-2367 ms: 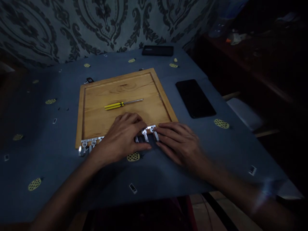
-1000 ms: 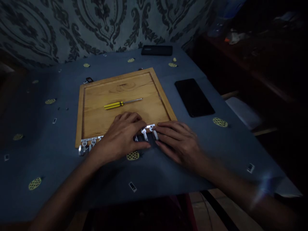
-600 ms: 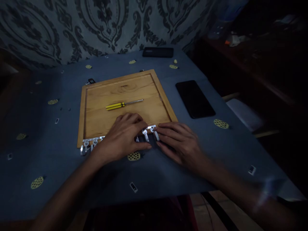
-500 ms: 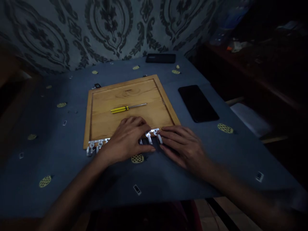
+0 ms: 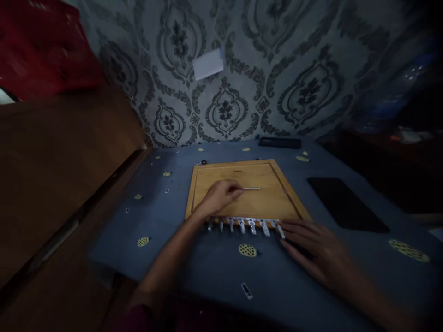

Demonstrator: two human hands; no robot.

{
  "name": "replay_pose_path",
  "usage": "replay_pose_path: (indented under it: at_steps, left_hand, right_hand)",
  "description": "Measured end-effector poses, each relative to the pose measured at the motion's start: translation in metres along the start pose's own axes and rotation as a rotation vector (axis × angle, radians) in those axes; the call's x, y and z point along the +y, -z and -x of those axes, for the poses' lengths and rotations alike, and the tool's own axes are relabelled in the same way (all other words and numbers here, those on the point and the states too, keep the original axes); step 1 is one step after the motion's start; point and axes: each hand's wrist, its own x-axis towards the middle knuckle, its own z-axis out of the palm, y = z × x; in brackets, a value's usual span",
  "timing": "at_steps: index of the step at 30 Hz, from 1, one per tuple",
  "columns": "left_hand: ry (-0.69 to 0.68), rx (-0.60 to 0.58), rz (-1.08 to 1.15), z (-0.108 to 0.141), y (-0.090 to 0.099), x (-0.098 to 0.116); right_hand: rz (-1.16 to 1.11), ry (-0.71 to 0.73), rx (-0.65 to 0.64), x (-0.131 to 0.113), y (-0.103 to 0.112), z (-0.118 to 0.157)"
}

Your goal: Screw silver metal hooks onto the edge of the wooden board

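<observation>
The desk (image 5: 284, 272) is covered with a blue cloth printed with yellow oval motifs and small white rectangular labels. A grey wall (image 5: 224, 108) with dark ornamental patterning stands at its far side, with a white rectangular card (image 5: 208, 64) on it. At left is a brown wooden panel (image 5: 62, 161); a glossy red bag-like object (image 5: 48, 50) is above it. A clear plastic bottle with a blue label (image 5: 387, 108) is in the dim far right area, blurred. A black rectangular case (image 5: 280, 143) lies at the far edge of the desk; a flat black phone-like slab (image 5: 346, 205) lies at right.

A square, light-brown wooden board with a raised border (image 5: 266, 205) lies flat at mid-desk. A silver metal rail with a row of curved hooks (image 5: 247, 221) runs along its near edge, hooks pointing to the near side.

The left hand (image 5: 223, 196) is over the board, fingers closed around a slender screwdriver with a silver metal shaft (image 5: 253, 188). The shaft points right; the handle is hidden by the fingers. The right hand (image 5: 318, 244) has its fingertips touching the right end of the rail, fingers extended; whether it grips cannot be determined.
</observation>
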Motion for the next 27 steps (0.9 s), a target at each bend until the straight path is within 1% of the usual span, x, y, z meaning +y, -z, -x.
replay_pose_path:
  at_steps: [2, 4, 6, 8, 10, 12, 15, 19, 23, 27]
  left_hand:
    - [0.102, 0.133, -0.038, -0.002, 0.016, -0.024]
    - [0.231, 0.271, -0.078, 0.003, 0.035, -0.052]
    - [0.371, 0.416, -0.118, 0.016, 0.053, -0.082]
    - [0.527, 0.543, -0.147, 0.034, 0.068, -0.109]
    - [0.655, 0.62, -0.154, 0.05, 0.076, -0.131]
    - [0.739, 0.654, -0.144, 0.059, 0.08, -0.147]
    - [0.779, 0.655, -0.126, 0.062, 0.081, -0.161]
    - [0.778, 0.618, -0.122, 0.059, 0.079, -0.169]
    - [0.798, 0.589, -0.152, 0.058, 0.078, -0.17]
    - [0.819, 0.562, -0.2, 0.058, 0.078, -0.162]
  right_hand:
    - [0.009, 0.006, -0.021, 0.001, 0.0, -0.001]
    - [0.018, -0.002, -0.019, 0.001, 0.0, 0.0]
    - [0.011, -0.009, -0.022, 0.002, -0.001, 0.0]
    - [-0.007, -0.012, -0.042, 0.003, -0.002, 0.0]
    - [-0.03, -0.029, -0.077, 0.004, 0.0, -0.001]
    - [-0.052, -0.049, -0.113, 0.004, 0.001, -0.002]
    - [-0.06, -0.042, -0.117, 0.003, 0.004, -0.004]
    - [-0.048, -0.04, -0.097, -0.001, 0.004, -0.005]
    - [-0.066, -0.041, -0.081, -0.003, 0.005, -0.006]
    - [-0.084, -0.052, -0.058, -0.006, 0.007, -0.008]
